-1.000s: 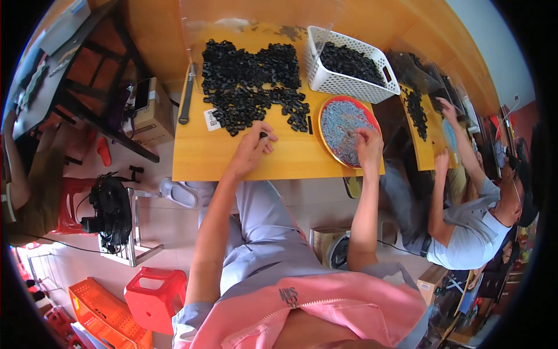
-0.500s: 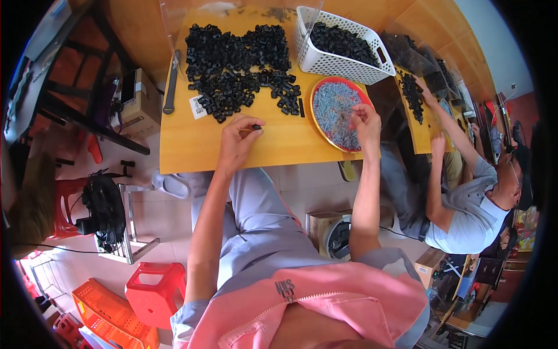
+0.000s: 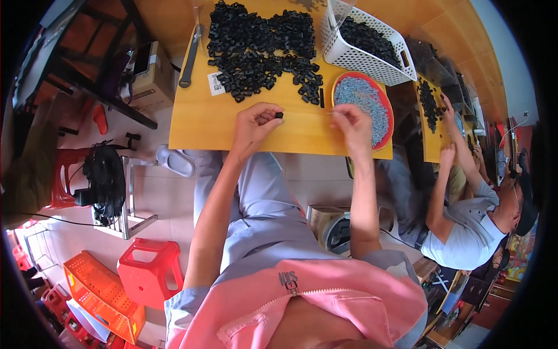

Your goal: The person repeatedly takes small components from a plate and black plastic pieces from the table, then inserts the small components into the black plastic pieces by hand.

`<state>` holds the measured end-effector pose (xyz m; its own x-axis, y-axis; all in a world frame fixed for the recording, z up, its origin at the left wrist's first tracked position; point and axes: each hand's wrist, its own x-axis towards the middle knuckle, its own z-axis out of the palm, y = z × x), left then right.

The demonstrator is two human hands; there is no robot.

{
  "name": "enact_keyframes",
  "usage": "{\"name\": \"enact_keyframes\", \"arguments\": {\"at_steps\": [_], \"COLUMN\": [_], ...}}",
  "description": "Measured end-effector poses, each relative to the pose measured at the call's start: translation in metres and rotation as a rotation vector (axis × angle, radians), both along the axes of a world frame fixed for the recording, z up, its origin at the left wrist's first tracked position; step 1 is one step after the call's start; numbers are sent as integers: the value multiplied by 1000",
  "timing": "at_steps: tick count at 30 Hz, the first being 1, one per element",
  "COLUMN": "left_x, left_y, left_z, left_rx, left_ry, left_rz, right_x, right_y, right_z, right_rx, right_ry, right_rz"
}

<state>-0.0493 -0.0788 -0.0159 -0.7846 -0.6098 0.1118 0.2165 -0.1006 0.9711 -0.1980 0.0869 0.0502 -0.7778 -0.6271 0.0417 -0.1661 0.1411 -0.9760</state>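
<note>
My left hand (image 3: 254, 127) pinches a small black plastic part (image 3: 279, 115) between thumb and fingertips, just above the table's front half. To the right, my right hand (image 3: 356, 129) is closed in a pinch at the left side of a round red plate (image 3: 390, 116) with a yellow edge. Whatever sits between those fingertips is too small to make out. Many tiny blue-grey pieces (image 3: 365, 96) cover the plate. Beyond my left hand lies a wide heap of similar black plastic parts (image 3: 261, 41), thinning toward me.
A white perforated basket (image 3: 372, 68) of black parts stands at the back right. A dark flat strap-like tool (image 3: 189, 61) lies along the table's left edge, near a white label (image 3: 216, 84). At right, a co-worker (image 3: 465, 232) handles black parts at another table. A red stool (image 3: 148, 273) stands lower left.
My right hand has come up out of the plate's pieces and moved left toward my left hand. The left hand still holds the black part. The whole view has shifted slightly.
</note>
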Motion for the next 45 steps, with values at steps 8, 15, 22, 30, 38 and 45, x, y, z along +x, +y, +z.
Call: {"name": "enact_keyframes", "arguments": {"at_steps": [8, 15, 22, 30, 38, 45], "left_x": [-1, 5, 9, 8, 9, 7], "left_y": [-2, -11, -19, -18, -16, -17], "left_z": [-5, 4, 6, 2, 4, 2], "left_rx": [-60, 121, 374, 286, 289, 231], "left_ry": [-40, 109, 196, 175, 179, 170], "left_rz": [4, -34, -66, -31, -50, -89], "right_x": [39, 47, 62, 68, 67, 66], "right_y": [-53, -54, -63, -70, -68, -69], "right_z": [-15, -18, -21, -16, -15, -17], "right_rx": [-18, -88, -161, -205, -127, -120], "right_ry": [72, -19, -88, -89, 170, 79], "right_rz": [226, 149, 145, 123, 139, 110]}}
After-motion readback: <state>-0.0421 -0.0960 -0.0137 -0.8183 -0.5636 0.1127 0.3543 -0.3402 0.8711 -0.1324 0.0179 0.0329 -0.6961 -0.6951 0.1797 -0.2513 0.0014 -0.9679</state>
